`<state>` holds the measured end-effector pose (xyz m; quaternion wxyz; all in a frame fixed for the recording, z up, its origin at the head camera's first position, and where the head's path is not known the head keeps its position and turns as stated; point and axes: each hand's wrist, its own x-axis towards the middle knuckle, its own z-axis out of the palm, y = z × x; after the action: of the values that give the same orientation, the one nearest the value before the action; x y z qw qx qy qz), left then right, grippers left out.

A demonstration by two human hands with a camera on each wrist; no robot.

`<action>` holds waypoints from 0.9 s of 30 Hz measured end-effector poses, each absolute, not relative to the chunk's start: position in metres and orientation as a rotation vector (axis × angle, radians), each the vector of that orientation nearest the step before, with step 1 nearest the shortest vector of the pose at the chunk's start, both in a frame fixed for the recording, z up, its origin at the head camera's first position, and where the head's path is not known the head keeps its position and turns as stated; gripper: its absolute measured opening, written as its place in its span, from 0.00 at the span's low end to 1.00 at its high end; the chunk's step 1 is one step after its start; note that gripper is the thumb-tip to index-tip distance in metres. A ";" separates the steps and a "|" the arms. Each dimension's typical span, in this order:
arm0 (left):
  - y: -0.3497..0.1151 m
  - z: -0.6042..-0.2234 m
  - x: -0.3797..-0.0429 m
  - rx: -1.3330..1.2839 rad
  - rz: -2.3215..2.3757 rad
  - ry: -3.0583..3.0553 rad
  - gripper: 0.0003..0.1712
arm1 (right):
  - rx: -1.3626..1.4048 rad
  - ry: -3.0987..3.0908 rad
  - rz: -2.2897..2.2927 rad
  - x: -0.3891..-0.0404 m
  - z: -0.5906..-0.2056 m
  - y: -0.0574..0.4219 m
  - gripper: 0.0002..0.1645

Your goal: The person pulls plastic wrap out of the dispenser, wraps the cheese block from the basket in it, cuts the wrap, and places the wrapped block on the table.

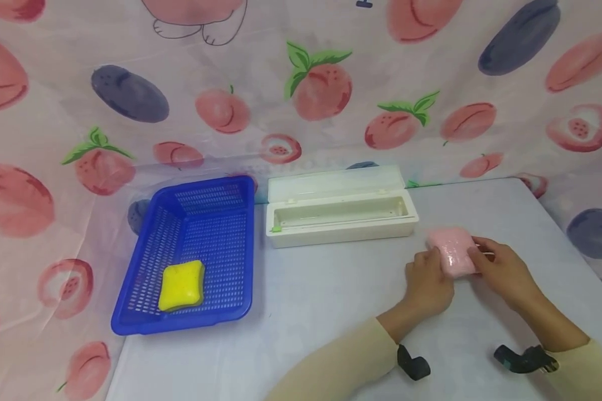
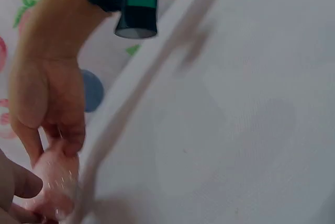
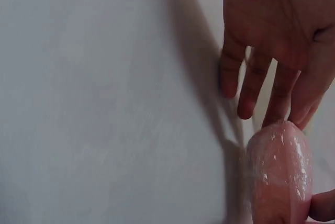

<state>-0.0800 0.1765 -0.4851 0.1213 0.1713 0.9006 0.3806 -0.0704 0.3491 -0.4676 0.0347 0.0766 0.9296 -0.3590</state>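
Observation:
A pink soap bar [image 1: 452, 252] in shiny clear film is held up between both hands at the right of the table. My left hand [image 1: 430, 283] grips its near left side, thumb on the face toward me. My right hand [image 1: 505, 274] pinches the right edge between thumb and fingers. In the right wrist view, wrinkled film shines on the bar [image 3: 280, 169], and the lower fingers of the right hand [image 3: 272, 41] hang apart. A long white film dispenser box [image 1: 341, 231] stands behind the hands with its lid raised and a small green slider on its front edge.
A blue plastic basket [image 1: 247, 245] stands at the left with a yellow soap-shaped block [image 1: 181, 285] in it. White cloth covers the table [image 1: 306, 312]. A fruit-print curtain [image 1: 261, 67] hangs behind and at the sides. Black camera mounts sit on both wrists.

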 end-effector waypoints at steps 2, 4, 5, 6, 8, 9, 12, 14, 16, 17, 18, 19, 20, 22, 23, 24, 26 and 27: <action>0.185 -0.490 -0.082 0.605 0.929 2.735 0.29 | 0.239 2.906 -1.030 -0.073 -0.472 0.358 0.37; 0.190 -0.493 -0.083 0.694 0.774 2.816 0.28 | 0.258 2.945 -0.973 -0.075 -0.475 0.364 0.36; 0.191 -0.494 -0.083 0.725 0.720 2.840 0.28 | 0.261 2.952 -0.965 -0.076 -0.476 0.366 0.35; 0.192 -0.495 -0.084 0.743 0.687 2.850 0.28 | 0.264 2.952 -0.953 -0.077 -0.477 0.367 0.35; 0.192 -0.496 -0.084 0.756 0.640 2.855 0.30 | 0.255 2.945 -0.933 -0.079 -0.479 0.368 0.35; 0.191 -0.496 -0.084 0.761 0.626 2.851 0.31 | 0.251 2.934 -0.926 -0.080 -0.479 0.368 0.35; 0.190 -0.497 -0.085 0.767 0.598 2.833 0.34 | 0.255 2.886 -0.923 -0.081 -0.481 0.371 0.36; 0.190 -0.496 -0.085 0.774 0.574 2.827 0.35 | 0.270 2.854 -0.926 -0.081 -0.481 0.372 0.36; 0.190 -0.497 -0.084 0.784 0.550 2.823 0.36 | 0.284 2.833 -0.938 -0.080 -0.481 0.373 0.36; 0.190 -0.498 -0.084 0.790 0.542 2.823 0.36 | 0.285 2.829 -0.939 -0.080 -0.482 0.374 0.36; 0.190 -0.498 -0.084 0.795 0.534 2.822 0.37 | 0.289 2.823 -0.943 -0.081 -0.483 0.374 0.36; 0.189 -0.499 -0.084 0.801 0.532 2.821 0.37 | 0.288 2.820 -0.948 -0.081 -0.484 0.374 0.36; 0.189 -0.500 -0.084 0.808 0.534 2.818 0.36 | 0.285 2.813 -0.956 -0.081 -0.484 0.374 0.36; 0.185 -0.502 -0.085 0.842 0.547 2.800 0.36 | 0.281 2.803 -0.958 -0.082 -0.485 0.374 0.36; 0.183 -0.503 -0.085 0.868 0.554 2.784 0.36 | 0.281 2.799 -0.957 -0.082 -0.485 0.374 0.36; 0.180 -0.504 -0.086 0.892 0.571 2.759 0.37 | 0.282 2.795 -0.953 -0.083 -0.485 0.374 0.36; 0.172 -0.505 -0.085 0.914 0.660 2.673 0.37 | 0.289 2.790 -0.945 -0.083 -0.484 0.375 0.37; 0.167 -0.503 -0.085 0.905 0.718 2.614 0.37 | 0.300 2.790 -0.943 -0.083 -0.483 0.375 0.38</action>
<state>-0.0849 0.1667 -0.5033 0.1414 0.3133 0.9056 0.2486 -0.0827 0.3750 -0.4827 0.0903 0.1007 0.9386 -0.3174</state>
